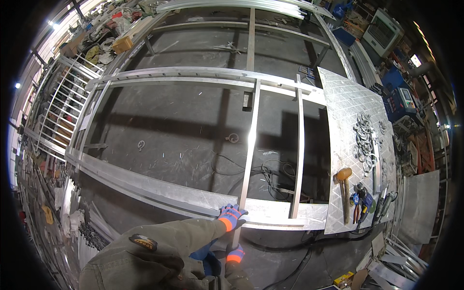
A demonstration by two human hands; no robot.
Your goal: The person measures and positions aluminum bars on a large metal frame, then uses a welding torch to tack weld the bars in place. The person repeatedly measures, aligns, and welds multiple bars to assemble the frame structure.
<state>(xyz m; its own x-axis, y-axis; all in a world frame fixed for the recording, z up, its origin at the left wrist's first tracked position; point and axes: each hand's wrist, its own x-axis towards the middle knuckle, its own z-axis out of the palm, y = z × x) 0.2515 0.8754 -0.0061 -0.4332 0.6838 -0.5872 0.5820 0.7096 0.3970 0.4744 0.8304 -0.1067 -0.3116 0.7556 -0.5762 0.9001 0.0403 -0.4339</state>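
Note:
A long, straight metal bar (250,145) lies front to back across the silver frame, its near end sticking out over the front beam (270,210). My left hand (232,216), in a blue and orange glove, is closed over this bar where it crosses the front beam. Lower down, my right hand (236,253), gloved alike, grips the bar's near end; its fingers are partly hidden. To the right a shorter metal bar (298,150) lies roughly parallel across the same frame, touched by neither hand.
A patterned metal plate (345,104) on the right carries a mallet (344,181), pliers (356,212), an angle grinder (386,205) and a pile of metal rings (363,137). Cables (270,176) lie on the floor inside the frame. A white barred rack (63,108) stands left.

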